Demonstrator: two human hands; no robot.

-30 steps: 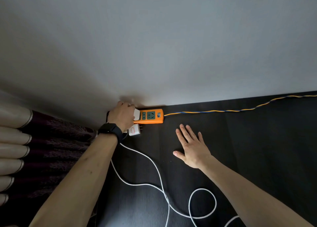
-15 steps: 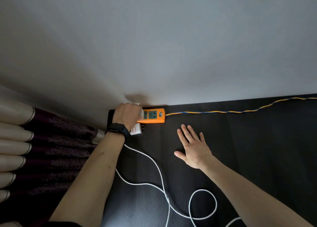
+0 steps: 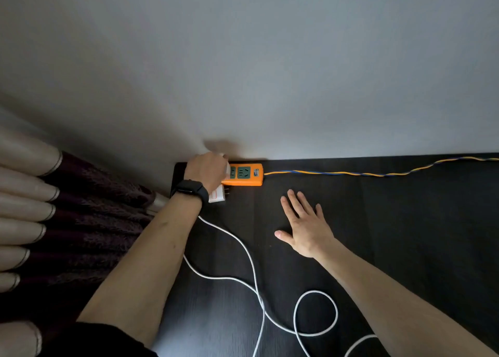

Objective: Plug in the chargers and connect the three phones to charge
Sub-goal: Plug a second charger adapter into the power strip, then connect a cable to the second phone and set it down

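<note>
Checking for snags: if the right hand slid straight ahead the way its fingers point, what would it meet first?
Probably the orange power strip. The right hand lies flat on bare dark table, fingers aimed toward it; nothing lies between.

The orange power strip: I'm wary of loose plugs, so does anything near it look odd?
Yes. A white charger block lies loose on the black table beside the orange power strip, its prongs bare. The left hand presses another white charger at the strip.

Two chargers (image 3: 226, 169), one power strip (image 3: 245, 174)
</note>
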